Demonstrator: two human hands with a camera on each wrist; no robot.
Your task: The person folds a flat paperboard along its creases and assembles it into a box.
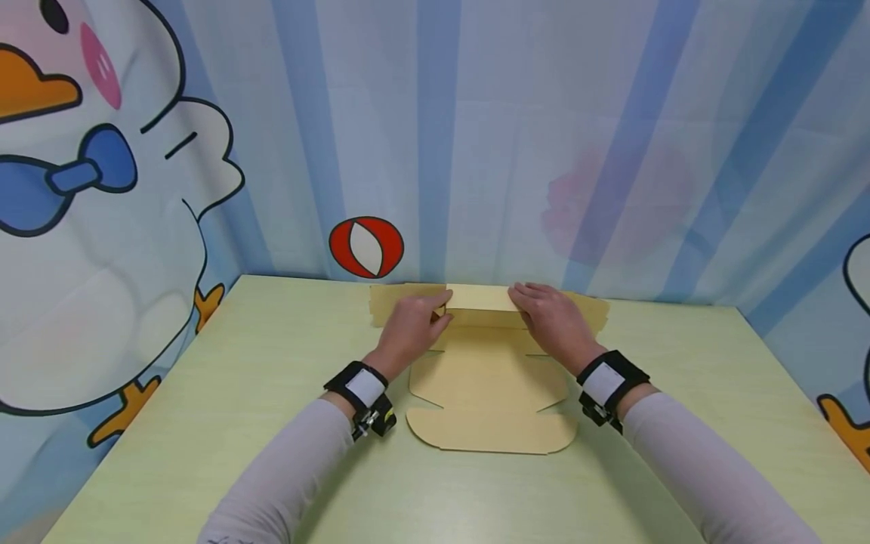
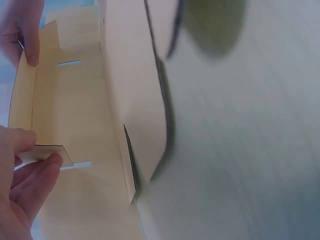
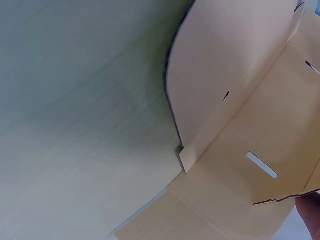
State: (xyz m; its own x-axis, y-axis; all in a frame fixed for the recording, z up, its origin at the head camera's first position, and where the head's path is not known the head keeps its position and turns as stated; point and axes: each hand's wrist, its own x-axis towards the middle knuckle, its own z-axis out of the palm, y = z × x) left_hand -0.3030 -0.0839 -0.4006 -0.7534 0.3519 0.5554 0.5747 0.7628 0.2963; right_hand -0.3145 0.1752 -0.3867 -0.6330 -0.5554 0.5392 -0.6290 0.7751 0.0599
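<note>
A flat die-cut cardboard box blank (image 1: 489, 385) lies on the table, its far strip folded up. My left hand (image 1: 411, 329) pinches a small end flap (image 2: 47, 152) at the left end of the raised strip, thumb on one side and fingers on the other. At the strip's right end, my right hand (image 1: 553, 317) grips the edge; in the left wrist view its thumb lies on the inner face. Two narrow slots show near the fold, one being the slot (image 3: 262, 165) in the right wrist view. Only a fingertip of the right hand (image 3: 310, 212) shows there.
The pale table (image 1: 238, 423) ends just behind the cardboard, at a striped curtain (image 1: 381, 151) with printed cartoon figures. Wide side wings (image 1: 394, 298) of the blank spread left and right at the back. A curved front panel (image 1: 489, 434) lies nearest me.
</note>
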